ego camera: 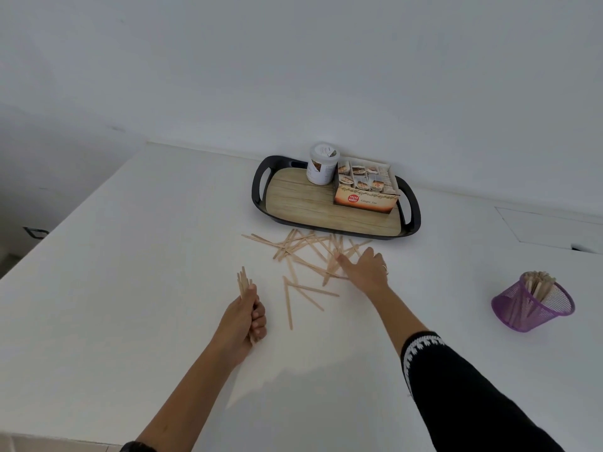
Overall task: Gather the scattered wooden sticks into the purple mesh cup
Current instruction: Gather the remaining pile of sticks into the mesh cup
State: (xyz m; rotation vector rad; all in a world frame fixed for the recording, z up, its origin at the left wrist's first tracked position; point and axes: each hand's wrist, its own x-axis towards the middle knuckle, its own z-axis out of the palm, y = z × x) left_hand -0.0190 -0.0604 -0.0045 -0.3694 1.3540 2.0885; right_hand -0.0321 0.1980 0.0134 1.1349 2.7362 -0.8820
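Several thin wooden sticks [305, 252] lie scattered on the white table [130, 288] in front of the tray. My left hand [246, 316] grips a bundle of sticks [243, 282] that points upward, left of the pile. My right hand [365, 267] reaches flat over the right side of the pile, its fingers spread and touching sticks there. The purple mesh cup [532, 305] stands at the right, tilted in view, with several sticks [538, 283] inside it.
A black tray [412, 220] with a wood-look bottom sits behind the pile near the wall. It holds a white jar [321, 163] and an open box of tea bags [365, 190]. The table's left edge runs diagonally at the left.
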